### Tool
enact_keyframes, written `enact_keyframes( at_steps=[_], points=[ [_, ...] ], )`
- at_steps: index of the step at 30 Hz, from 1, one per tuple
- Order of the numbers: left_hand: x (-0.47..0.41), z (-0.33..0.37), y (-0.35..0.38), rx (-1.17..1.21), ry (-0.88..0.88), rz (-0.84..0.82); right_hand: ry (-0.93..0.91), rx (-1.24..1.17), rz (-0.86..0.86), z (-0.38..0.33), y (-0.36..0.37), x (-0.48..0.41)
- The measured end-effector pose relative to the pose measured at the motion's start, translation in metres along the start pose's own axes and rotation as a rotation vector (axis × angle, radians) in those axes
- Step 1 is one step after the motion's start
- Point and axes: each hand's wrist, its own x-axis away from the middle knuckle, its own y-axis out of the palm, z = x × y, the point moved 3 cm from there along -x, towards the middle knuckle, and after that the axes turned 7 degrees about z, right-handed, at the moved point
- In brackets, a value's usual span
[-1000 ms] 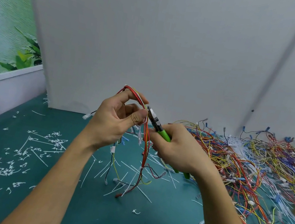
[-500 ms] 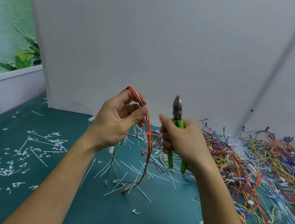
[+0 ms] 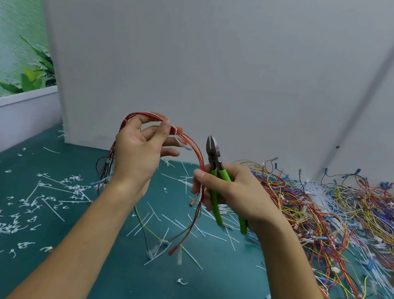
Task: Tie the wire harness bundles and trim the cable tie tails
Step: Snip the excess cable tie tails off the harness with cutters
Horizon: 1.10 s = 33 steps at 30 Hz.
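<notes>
My left hand holds a red and yellow wire harness bundle above the table, pinching it between thumb and forefinger where a white cable tie wraps it. The bundle arches over the hand; its ends hang down on both sides. My right hand grips green-handled side cutters, jaws pointing up and apart from the bundle by a small gap. The right hand's fingertips also touch the hanging red wires.
A big tangle of coloured wire harnesses covers the right of the green table. Cut white tie tails litter the left, loose cable ties the middle. A white partition stands close behind.
The cutters left the bundle and swung upright to the right. My left hand turned and lifted the bundle, so the wires now arch over it.
</notes>
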Motion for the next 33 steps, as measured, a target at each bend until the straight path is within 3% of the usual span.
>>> enact_keyframes(
  at_steps=[3,8,10,15,21,25,33],
  points=[
    [0.001,0.002,0.004,-0.075,-0.037,-0.112,0.018,-0.185,-0.019,0.003,0.003,-0.003],
    [0.021,-0.007,0.017,-0.317,-0.130,-0.642,0.000,-0.401,-0.092,0.007,0.009,-0.005],
    [0.029,-0.007,0.020,-0.312,-0.155,-0.729,0.002,-0.461,-0.112,0.008,0.010,-0.005],
    [0.031,-0.007,0.023,-0.226,-0.154,-0.697,0.002,-0.494,-0.058,0.012,0.009,-0.008],
    [0.018,-0.007,0.018,-0.147,-0.010,-0.452,-0.027,-0.484,0.045,0.013,0.002,-0.012],
    [0.009,-0.011,0.014,-0.190,0.119,-0.301,-0.047,-0.301,0.111,0.011,-0.004,-0.009],
    [0.013,-0.013,0.018,-0.215,0.181,-0.361,-0.099,-0.210,0.284,0.010,0.000,-0.011]
  ],
)
